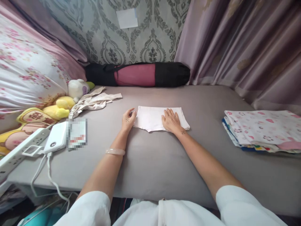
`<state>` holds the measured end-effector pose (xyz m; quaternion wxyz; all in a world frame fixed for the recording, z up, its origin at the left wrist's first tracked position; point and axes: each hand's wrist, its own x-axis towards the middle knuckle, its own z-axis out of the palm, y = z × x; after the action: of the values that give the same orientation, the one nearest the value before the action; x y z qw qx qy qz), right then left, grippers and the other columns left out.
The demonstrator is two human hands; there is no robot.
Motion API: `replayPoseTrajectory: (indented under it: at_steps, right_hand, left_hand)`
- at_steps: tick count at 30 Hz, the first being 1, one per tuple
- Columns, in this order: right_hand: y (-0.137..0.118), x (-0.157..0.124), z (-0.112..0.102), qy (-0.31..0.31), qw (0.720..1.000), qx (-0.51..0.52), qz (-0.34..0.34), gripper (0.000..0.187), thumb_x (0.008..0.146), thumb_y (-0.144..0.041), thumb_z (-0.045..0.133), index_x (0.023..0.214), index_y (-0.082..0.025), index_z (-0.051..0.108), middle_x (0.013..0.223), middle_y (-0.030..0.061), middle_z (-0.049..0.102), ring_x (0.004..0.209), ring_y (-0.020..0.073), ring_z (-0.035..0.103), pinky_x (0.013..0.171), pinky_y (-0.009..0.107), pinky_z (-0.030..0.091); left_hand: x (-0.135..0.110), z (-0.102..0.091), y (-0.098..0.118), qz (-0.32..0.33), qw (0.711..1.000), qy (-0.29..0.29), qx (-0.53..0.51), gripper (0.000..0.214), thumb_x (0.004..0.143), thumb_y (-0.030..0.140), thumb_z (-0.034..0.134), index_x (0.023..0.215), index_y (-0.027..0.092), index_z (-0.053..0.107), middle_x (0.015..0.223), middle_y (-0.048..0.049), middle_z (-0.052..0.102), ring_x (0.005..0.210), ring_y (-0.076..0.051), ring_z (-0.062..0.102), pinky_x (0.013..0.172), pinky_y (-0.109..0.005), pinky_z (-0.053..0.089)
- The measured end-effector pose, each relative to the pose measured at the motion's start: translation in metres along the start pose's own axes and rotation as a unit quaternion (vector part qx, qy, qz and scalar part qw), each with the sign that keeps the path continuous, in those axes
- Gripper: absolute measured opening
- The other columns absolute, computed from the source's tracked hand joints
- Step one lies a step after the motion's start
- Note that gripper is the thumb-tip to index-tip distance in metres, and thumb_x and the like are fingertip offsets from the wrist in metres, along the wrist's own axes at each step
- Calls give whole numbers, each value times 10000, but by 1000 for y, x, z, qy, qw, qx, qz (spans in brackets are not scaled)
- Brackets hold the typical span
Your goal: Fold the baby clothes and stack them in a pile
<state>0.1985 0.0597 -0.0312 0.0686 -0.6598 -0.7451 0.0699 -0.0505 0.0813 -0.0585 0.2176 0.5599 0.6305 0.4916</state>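
A pale pinkish-white pair of shorts (150, 117) lies flat on the grey sheet in front of me. My right hand (171, 121) rests palm down on the right half of the shorts, its fingers stretched out. At the left edge of the shorts is my left hand (129, 120), its fingers loosely bent with a gap between thumb and forefinger. The thumb side is against the cloth edge, and no firm grip on it shows. A pale bangle (115, 152) circles my left forearm.
Folded printed cloths (263, 128) are stacked at the right. To the left lie a crumpled cream garment (95, 100), plush toys (56, 108), a white power bank (56, 136) with cables, and a power strip (25, 149). A black and maroon roll bag (136, 74) lies along the wall.
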Motion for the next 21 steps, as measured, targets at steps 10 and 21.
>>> replayPoseTrajectory:
  at_steps: [10, 21]
  right_hand:
    - [-19, 7, -8, -13, 1000, -1, 13, 580, 996, -322, 223, 1501, -59, 333, 1596, 163, 255, 1480, 277, 181, 1193, 499, 94]
    - [-46, 18, 12, 8, 1000, 2, -10, 598, 1009, -400, 207, 1499, -84, 342, 1593, 141, 273, 1474, 266, 188, 1182, 501, 95]
  left_hand:
    - [1, 3, -5, -26, 995, 44, -84, 357, 792, 334, 528, 1038, 134, 693, 922, -79, 710, 870, -188, 654, 812, -291, 507]
    - [-1, 2, -1, -43, 991, 57, -111, 321, 791, 304, 520, 1006, 136, 690, 887, -71, 708, 836, -185, 654, 767, -291, 516]
